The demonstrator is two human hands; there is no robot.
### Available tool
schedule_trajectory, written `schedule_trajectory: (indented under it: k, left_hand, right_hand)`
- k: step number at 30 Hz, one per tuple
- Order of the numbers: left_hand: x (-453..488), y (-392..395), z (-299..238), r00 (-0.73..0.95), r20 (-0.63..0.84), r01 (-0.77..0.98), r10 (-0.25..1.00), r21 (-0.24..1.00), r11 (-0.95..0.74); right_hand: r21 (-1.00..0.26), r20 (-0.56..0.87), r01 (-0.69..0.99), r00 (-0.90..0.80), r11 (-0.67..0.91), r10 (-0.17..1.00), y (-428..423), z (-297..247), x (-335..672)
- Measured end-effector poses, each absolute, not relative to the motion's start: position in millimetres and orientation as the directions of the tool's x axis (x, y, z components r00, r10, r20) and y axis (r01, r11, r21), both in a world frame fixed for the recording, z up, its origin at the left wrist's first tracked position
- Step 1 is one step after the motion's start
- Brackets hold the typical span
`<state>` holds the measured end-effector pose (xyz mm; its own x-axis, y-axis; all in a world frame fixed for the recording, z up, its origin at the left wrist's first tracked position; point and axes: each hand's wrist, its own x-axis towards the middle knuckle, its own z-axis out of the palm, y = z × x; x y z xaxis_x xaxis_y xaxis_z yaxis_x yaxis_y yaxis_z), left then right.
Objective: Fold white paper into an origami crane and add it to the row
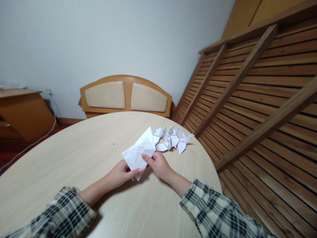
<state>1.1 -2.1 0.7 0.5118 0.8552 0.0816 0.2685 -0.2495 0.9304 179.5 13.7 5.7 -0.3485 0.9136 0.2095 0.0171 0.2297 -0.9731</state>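
A creased white sheet of paper [140, 149] is held up just above the round table [74, 158], between both hands. My left hand [121, 173] pinches its lower edge with thumb and fingers closed. My right hand [158, 164] grips the sheet's right side, thumb on top. Beyond the sheet lie several folded white paper cranes [173, 139] in a loose cluster on the tabletop. Both sleeves are plaid.
A wooden chair back [126, 96] with beige pads stands at the table's far edge. A slatted wooden frame [260, 99] leans along the right. A low wooden cabinet [22, 109] and a white cable [37, 138] are at the left.
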Motion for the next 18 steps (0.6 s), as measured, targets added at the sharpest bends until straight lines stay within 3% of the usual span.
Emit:
schedule_trajectory:
  k: [12, 18]
  left_hand:
    - [3.6, -1.5, -1.3, 0.439, 0.073, 0.197, 0.896, 0.965, -0.175]
    - [4.9, 1.0, 1.8, 0.397, 0.065, 0.185, 0.916, 0.971, -0.149]
  right_hand:
    - [-0.975, 0.188, 0.022, -0.449, 0.222, 0.873, 10.2, 4.5, 179.3]
    - [-0.943, 0.198, 0.166, -0.415, 0.288, 0.888, 9.6, 3.8, 180.1]
